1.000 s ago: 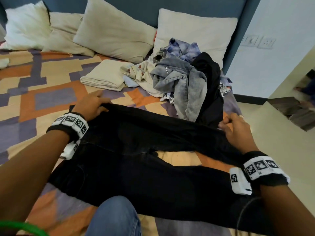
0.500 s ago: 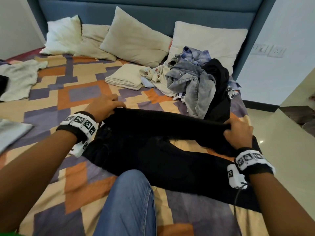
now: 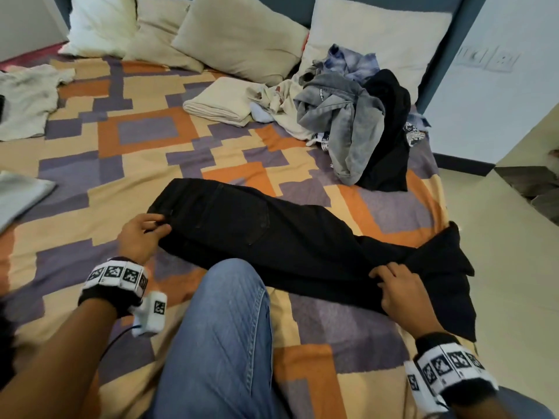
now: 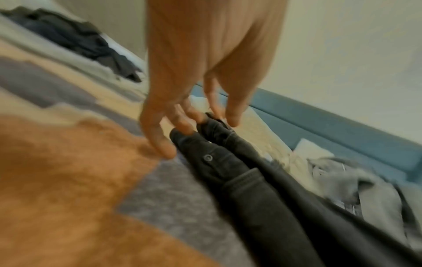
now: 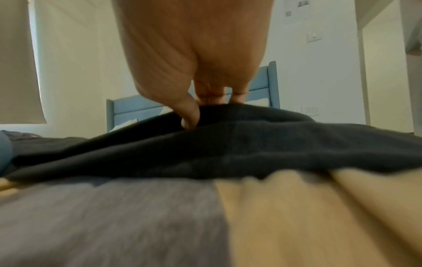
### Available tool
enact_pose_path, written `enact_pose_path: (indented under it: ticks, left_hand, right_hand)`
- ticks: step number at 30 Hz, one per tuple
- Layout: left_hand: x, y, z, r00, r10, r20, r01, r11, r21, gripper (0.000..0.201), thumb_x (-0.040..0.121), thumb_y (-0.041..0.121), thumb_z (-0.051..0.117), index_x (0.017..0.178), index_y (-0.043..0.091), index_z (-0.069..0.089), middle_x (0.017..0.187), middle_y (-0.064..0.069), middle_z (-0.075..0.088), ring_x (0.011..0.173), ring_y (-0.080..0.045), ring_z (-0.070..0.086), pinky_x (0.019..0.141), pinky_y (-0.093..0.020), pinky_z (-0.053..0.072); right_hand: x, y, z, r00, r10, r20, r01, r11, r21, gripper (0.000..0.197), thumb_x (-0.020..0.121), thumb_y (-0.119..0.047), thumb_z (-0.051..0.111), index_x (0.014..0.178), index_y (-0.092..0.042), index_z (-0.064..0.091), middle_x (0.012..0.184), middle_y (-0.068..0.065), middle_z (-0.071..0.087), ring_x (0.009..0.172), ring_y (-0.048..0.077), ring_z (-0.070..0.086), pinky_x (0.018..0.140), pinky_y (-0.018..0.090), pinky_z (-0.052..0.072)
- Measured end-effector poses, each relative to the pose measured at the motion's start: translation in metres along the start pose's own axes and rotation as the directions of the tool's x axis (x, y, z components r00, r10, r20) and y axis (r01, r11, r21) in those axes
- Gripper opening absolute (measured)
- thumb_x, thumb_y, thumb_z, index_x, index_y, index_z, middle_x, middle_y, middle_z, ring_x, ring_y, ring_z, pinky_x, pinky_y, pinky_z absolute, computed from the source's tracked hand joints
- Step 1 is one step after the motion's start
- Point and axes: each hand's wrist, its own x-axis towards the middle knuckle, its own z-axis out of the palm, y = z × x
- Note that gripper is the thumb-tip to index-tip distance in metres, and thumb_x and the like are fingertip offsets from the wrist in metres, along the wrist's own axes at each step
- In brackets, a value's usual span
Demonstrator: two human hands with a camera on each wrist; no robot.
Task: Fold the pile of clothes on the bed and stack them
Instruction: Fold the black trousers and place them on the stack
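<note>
Black trousers [image 3: 272, 237] lie across the patterned bedspread [image 3: 145, 131], folded lengthwise into one long strip, waistband to the left. My left hand [image 3: 142, 234] is at the waistband end; in the left wrist view its loosely spread fingers [image 4: 182, 126] touch the waistband [image 4: 207, 159] near the button. My right hand [image 3: 399, 291] pinches a bunched fold of the legs near the bed's right edge, thumb [image 5: 190, 117] pressed into the dark cloth [image 5: 228, 144]. The unfolded pile [image 3: 348, 116] of grey, black, blue and cream garments sits at the back right.
A folded cream cloth [image 3: 217, 102] lies left of the pile. Several pillows [image 3: 242, 34] line the blue headboard. A pale garment [image 3: 27, 98] lies at the far left. My knee in blue jeans [image 3: 223, 328] rests below the trousers. The floor [image 3: 499, 267] begins right of the bed.
The far leg was brought over onto the near one, so the trousers now lie as one strip. My left hand loosened at the waistband; my right hand moved toward me with the legs.
</note>
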Motion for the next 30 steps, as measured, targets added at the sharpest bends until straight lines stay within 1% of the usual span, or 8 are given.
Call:
enact_pose_path:
  ticks: [3,5,9,13,18,23,26,30]
  left_hand:
    - [-0.012,0.006,0.006,0.854,-0.498,0.150,0.515,0.767,-0.383,0.022,0.094,0.032,0.063,0.096,0.011,0.056,0.092,-0.013,0.058,0.088,-0.031,0.059,0.089,-0.053,0.050]
    - [-0.009,0.003,0.010,0.785,-0.546,0.293,0.616,0.639,-0.460,0.040,0.091,0.039,0.064,0.122,0.015,0.054,0.115,-0.011,0.056,0.112,-0.030,0.053,0.095,-0.057,0.047]
    - [-0.006,0.012,0.019,0.793,-0.548,0.268,0.607,0.671,-0.426,0.043,0.084,0.045,0.071,0.117,0.022,0.056,0.124,-0.008,0.056,0.118,-0.030,0.053,0.088,-0.056,0.050]
    - [0.001,0.022,0.027,0.805,-0.551,0.218,0.593,0.742,-0.312,0.061,0.078,0.050,0.075,0.123,0.014,0.056,0.119,-0.005,0.058,0.115,-0.032,0.056,0.083,-0.043,0.049]
    - [0.020,0.025,0.021,0.886,-0.462,0.037,0.462,0.887,0.018,0.070,0.079,0.048,0.071,0.140,0.023,0.047,0.136,-0.023,0.052,0.118,-0.040,0.055,0.104,-0.046,0.043]
    - [0.003,0.055,0.037,0.892,-0.434,0.127,0.441,0.897,-0.029,0.063,0.088,0.037,0.067,0.137,0.003,0.048,0.136,-0.017,0.053,0.121,-0.037,0.056,0.084,-0.039,0.051]
    - [0.006,0.061,0.035,0.886,-0.443,0.137,0.458,0.881,-0.117,0.057,0.091,0.029,0.063,0.139,0.005,0.047,0.143,-0.017,0.048,0.127,-0.035,0.051,0.093,-0.043,0.050]
    - [0.012,0.099,0.037,0.873,-0.479,0.098,0.474,0.780,-0.410,0.048,0.083,0.017,0.069,0.126,0.008,0.052,0.118,-0.014,0.056,0.099,-0.034,0.055,0.074,-0.051,0.051]
  right_hand:
    - [0.017,-0.012,-0.025,0.986,0.041,-0.163,-0.026,0.995,0.094,0.028,0.073,0.009,0.064,0.094,-0.009,0.070,0.087,0.011,0.058,0.079,0.034,0.057,0.064,0.042,0.046]
    - [0.016,-0.017,-0.040,0.967,0.041,-0.250,-0.001,0.987,0.159,0.027,0.077,0.002,0.053,0.097,-0.006,0.068,0.090,0.013,0.058,0.085,0.030,0.053,0.068,0.042,0.047]
    - [-0.010,-0.015,-0.031,1.000,0.030,0.001,-0.030,0.983,0.183,0.029,0.078,0.002,0.067,0.104,-0.011,0.067,0.096,0.009,0.056,0.089,0.029,0.055,0.072,0.046,0.052]
    - [-0.024,-0.019,-0.013,0.887,0.093,0.452,-0.116,0.993,0.022,0.056,0.086,-0.038,0.069,0.137,-0.026,0.049,0.126,0.005,0.047,0.115,0.026,0.046,0.095,0.042,0.042]
    - [-0.012,-0.033,-0.013,0.880,0.068,0.471,-0.024,0.995,-0.099,0.075,0.082,-0.052,0.068,0.146,-0.036,0.031,0.134,0.000,0.037,0.121,0.022,0.039,0.097,0.039,0.038]
    - [0.001,-0.036,-0.014,0.851,0.105,0.515,-0.093,0.994,-0.048,0.072,0.074,-0.046,0.077,0.134,-0.037,0.038,0.128,-0.005,0.036,0.119,0.020,0.037,0.097,0.043,0.038]
    - [0.004,-0.039,-0.016,0.851,0.122,0.511,-0.114,0.992,-0.049,0.070,0.074,-0.044,0.078,0.133,-0.037,0.040,0.128,-0.005,0.038,0.119,0.020,0.038,0.097,0.045,0.036]
    - [0.002,-0.038,-0.014,0.871,0.166,0.462,-0.155,0.986,-0.063,0.078,0.074,-0.048,0.077,0.137,-0.040,0.034,0.131,-0.004,0.037,0.120,0.021,0.037,0.098,0.047,0.035]
